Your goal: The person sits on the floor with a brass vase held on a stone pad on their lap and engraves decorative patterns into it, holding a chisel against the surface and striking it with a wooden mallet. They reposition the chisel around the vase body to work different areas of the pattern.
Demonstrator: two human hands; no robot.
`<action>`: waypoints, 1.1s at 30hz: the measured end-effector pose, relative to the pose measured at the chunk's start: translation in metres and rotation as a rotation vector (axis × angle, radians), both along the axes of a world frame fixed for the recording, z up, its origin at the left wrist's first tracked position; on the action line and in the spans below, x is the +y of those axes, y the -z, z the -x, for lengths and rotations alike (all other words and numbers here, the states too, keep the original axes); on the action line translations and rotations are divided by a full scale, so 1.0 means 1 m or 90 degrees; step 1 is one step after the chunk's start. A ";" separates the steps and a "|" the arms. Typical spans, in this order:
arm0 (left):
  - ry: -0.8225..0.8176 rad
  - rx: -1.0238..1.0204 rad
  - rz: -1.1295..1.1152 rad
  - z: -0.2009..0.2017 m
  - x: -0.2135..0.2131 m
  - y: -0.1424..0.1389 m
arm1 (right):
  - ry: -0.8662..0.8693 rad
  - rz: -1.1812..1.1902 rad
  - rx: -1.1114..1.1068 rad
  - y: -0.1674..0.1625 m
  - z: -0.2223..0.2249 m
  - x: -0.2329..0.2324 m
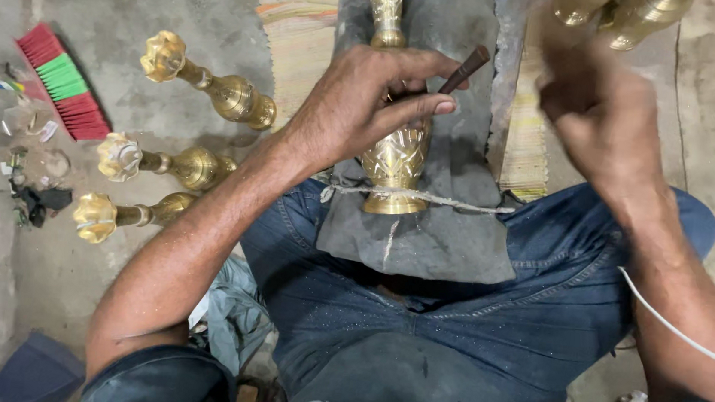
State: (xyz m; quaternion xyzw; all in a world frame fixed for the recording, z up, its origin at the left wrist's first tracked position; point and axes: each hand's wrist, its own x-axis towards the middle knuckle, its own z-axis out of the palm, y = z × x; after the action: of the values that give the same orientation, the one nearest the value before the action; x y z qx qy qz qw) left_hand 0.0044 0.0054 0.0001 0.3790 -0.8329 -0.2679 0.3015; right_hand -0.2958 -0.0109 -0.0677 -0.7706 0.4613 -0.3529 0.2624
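Blue jeans [559, 262] — dark shirt [409, 395], short sleeves.

We see three brass vases [199, 92] lying on the concrete floor [134, 0], near a red-and-green brush [64, 80].

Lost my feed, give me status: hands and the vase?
Left hand grips thin tool on brass vase. Right hand raised, blurred. Vase on grey cloth, corded down.

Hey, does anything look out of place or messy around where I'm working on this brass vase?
Mostly tidy: the brass vase is tied down with string on a grey pad. Only oddity: small scraps of litter lie scattered on the floor beside the brush.
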 end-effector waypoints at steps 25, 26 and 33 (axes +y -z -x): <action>-0.001 0.010 -0.069 -0.001 -0.004 -0.003 | 0.080 -0.102 -0.151 -0.002 -0.007 -0.002; -0.001 0.005 -0.076 -0.001 -0.004 -0.003 | 0.077 -0.063 -0.070 -0.001 -0.007 -0.002; 0.001 -0.014 -0.078 -0.001 -0.009 -0.001 | 0.043 -0.150 -0.050 -0.003 -0.004 -0.006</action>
State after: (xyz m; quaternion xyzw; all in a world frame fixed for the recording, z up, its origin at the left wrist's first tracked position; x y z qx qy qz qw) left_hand 0.0053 -0.0033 0.0013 0.3990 -0.8185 -0.3143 0.2684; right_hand -0.2920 -0.0168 -0.0644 -0.7043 0.5143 -0.3347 0.3569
